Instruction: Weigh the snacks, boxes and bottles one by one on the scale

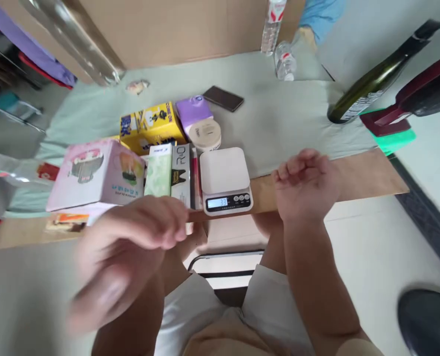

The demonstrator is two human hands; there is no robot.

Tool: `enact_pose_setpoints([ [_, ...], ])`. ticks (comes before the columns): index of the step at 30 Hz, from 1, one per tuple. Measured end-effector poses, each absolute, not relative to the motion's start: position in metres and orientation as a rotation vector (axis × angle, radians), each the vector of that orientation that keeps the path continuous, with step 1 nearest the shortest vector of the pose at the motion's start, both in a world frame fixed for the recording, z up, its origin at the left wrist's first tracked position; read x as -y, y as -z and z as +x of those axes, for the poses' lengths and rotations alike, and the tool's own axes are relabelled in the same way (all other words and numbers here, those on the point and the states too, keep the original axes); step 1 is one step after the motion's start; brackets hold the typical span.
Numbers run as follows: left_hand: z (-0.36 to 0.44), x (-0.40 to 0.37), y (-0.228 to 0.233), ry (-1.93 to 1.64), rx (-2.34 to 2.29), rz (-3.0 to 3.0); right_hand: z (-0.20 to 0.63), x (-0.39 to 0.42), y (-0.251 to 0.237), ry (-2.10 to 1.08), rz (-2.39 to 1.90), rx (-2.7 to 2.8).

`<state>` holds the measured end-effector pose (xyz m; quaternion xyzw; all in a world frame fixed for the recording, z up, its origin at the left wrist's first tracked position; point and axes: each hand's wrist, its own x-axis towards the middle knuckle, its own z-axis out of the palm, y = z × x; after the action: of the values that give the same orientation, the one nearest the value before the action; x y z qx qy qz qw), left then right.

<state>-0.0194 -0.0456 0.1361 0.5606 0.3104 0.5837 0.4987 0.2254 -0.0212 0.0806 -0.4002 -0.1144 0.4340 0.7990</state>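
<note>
Scale (225, 180): small white kitchen scale at the near edge of the table (290, 118), its platform bare, its display lit with a reading too small to trust.
Right hand (306, 184): raised just right of the scale, fingers curled loosely inward, gripping nothing, touching nothing.
Left hand (131, 247): nearer and lower, blurred; fingers bent and close together, but I cannot tell whether anything is pinched in them.
Boxes: slim green box (158, 170) and black-and-white box (180, 170) stand side by side just left of the scale; pink box (97, 173) further left; yellow box (151, 126) behind them.
Far side: purple packet (193, 111), round lid (205, 134) just beyond the scale, dark phone (223, 98), two clear bottles (285, 59).
Right edge: dark glass bottle (372, 84) lying tilted.
Step, as I judge it: weighing, caught between items, since the platform is bare and neither hand visibly grips an item.
Next move calls for: a clean grasp on one nearby box and a gentle, centred placing on the platform, with both hands lifted clear.
</note>
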Motion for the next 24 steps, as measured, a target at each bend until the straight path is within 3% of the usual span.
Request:
enact_pose_setpoints([
  [7,0.139,-0.032,-0.135,-0.96,-0.727,1.861,0.307,0.004,-0.04,-0.942,-0.652,-0.197],
  [12,0.298,-0.125,-0.113,-0.635,-1.124,1.848,0.346,0.001,-0.026,-0.895,-0.51,-0.475],
  [15,0.369,-0.167,-0.091,-0.62,-1.154,1.871,0.358,0.002,-0.028,-0.877,-0.444,-0.514],
  [24,0.441,-0.222,-0.033,-0.745,-0.859,1.806,0.371,0.001,-0.014,-0.832,-0.412,-0.619],
])
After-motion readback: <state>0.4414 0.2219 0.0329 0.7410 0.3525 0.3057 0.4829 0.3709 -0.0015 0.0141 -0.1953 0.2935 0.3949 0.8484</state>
